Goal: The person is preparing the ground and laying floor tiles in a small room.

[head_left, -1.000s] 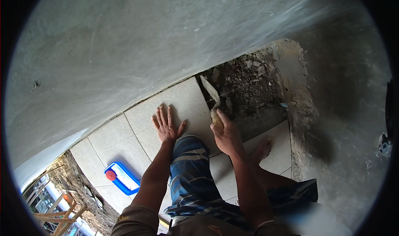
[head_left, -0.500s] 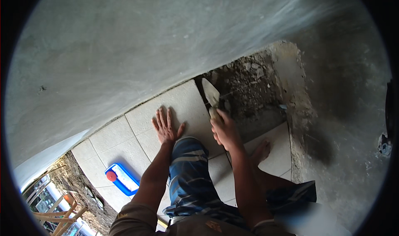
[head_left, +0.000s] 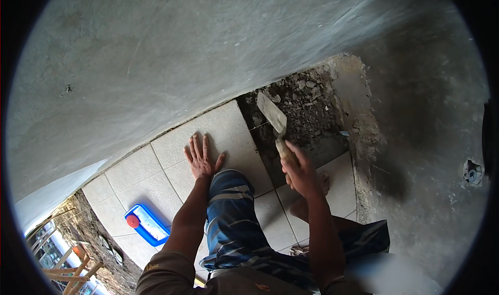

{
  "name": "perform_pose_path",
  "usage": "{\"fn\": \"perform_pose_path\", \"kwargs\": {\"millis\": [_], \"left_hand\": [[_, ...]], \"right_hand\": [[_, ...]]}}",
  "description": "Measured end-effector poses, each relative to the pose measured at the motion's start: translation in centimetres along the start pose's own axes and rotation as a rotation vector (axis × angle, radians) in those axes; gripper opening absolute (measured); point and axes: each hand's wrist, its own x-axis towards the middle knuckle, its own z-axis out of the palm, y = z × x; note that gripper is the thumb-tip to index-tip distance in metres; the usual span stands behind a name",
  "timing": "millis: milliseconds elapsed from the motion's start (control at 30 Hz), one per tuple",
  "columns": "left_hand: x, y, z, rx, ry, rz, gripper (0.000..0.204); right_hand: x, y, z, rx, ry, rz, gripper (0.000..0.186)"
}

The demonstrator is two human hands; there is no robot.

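My left hand lies flat on the pale floor tiles, fingers spread, just ahead of my knee. In my right hand is a trowel, its wooden handle wrapped by my fingers. The metal blade points away from me, over the untiled patch of dark rubble and mortar beside the tile edge. I cannot tell whether the blade touches the rubble. A thin string line crosses that patch.
A grey plastered wall runs along the far side of the tiles, another wall stands at the right. On the tiles at left sits a blue tray-like container with a red round piece. Wooden pieces lie at the lower left.
The trowel has moved right, away from the tile edge and further over the rubble, with its blade turned flatter to view. My left hand stays on the tiles.
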Motion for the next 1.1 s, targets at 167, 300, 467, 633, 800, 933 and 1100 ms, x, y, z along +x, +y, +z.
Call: {"fn": "perform_pose_path", "kwargs": {"millis": [167,300,467,633,800,933,1100], "left_hand": [[0.8,0.5,0.2,0.045,-0.029,0.015,0.101],[0.7,0.4,0.8,0.067,0.005,0.037,0.101],[0.7,0.4,1.1,0.058,0.025,0.033,0.102],[0.6,0.3,1.3,0.064,0.051,0.054,0.102],[0.5,0.8,1.2,0.062,0.060,0.061,0.102],[0.3,1.2,0.9,0.066,0.055,0.070,0.101],[0.7,0.6,1.0,0.073,0.065,0.056,0.101]], "right_hand": [[-6.7,5.8,0.1,-0.541,0.190,-0.192,0.053],[-9.8,6.2,0.2,-0.503,0.101,0.016,0.053],[-10.4,7.0,1.8,-0.379,0.034,0.101,0.055],[-10.9,7.1,3.2,-0.430,0.035,0.098,0.058],[-6.7,9.3,5.1,-0.427,0.107,0.056,0.052],[-5.5,10.8,6.8,-0.592,0.232,0.157,0.046],[-4.3,5.7,0.4,-0.700,0.064,0.076,0.052]]}}
